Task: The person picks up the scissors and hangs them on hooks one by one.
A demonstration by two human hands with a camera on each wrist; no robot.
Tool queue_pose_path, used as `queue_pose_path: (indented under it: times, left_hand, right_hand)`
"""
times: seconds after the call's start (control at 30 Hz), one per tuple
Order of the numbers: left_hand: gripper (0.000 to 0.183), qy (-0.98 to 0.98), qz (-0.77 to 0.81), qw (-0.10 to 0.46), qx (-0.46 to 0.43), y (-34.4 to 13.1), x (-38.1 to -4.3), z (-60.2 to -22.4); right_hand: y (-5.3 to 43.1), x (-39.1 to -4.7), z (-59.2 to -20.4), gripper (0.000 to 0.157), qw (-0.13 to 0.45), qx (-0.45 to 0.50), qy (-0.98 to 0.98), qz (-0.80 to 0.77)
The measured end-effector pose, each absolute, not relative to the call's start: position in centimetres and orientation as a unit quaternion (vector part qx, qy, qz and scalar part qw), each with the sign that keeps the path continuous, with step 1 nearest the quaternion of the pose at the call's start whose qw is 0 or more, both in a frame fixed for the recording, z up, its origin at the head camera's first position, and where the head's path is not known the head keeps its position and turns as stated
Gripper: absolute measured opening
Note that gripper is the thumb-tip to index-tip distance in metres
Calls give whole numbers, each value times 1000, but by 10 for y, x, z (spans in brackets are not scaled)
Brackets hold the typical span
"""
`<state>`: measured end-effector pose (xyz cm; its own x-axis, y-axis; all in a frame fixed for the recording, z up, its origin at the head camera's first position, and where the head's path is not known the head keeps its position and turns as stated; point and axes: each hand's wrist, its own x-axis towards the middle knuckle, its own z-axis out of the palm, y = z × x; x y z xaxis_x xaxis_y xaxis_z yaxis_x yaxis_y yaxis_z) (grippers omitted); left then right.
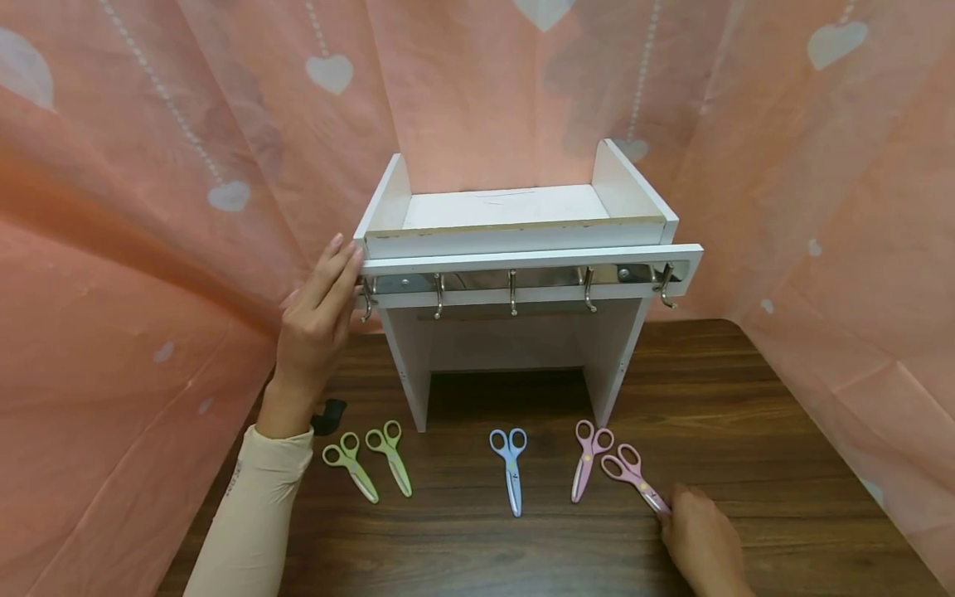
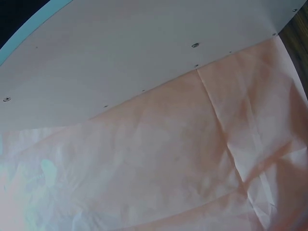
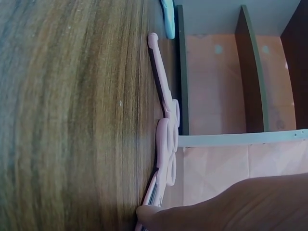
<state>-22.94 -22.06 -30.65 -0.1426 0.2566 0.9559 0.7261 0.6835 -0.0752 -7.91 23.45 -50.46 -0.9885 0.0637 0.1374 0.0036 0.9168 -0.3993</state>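
- Pinching pink scissors by the blade end: right hand, lower right of the frame.
- Left hand, centre left — fingers straight, close together, resting against the white shelf.
- Lower centre — blue scissors, other pink scissors.
- Lower left: two green scissors.

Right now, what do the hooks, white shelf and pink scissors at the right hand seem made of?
Hooks: likely metal; shiny, silvery glints. White shelf: probably coated wood board, smooth white with a brownish bare edge. Pink scissors: smooth, evenly coloured, likely plastic, with a silvery strip, perhaps metal.
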Motion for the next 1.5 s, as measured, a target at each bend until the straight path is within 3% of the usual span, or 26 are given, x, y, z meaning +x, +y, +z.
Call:
queue_pose_path:
  times: [0.83, 1.5]
  left_hand:
    - [41, -728, -184, 570, -334, -224, -230, -306]
    - [44, -729, -193, 567, -332, -229, -229, -308]
  right_hand:
    - [240, -82, -501, 16, 13, -37, -974, 222]
    - [236, -76, -500, 17, 28, -36, -968, 246]
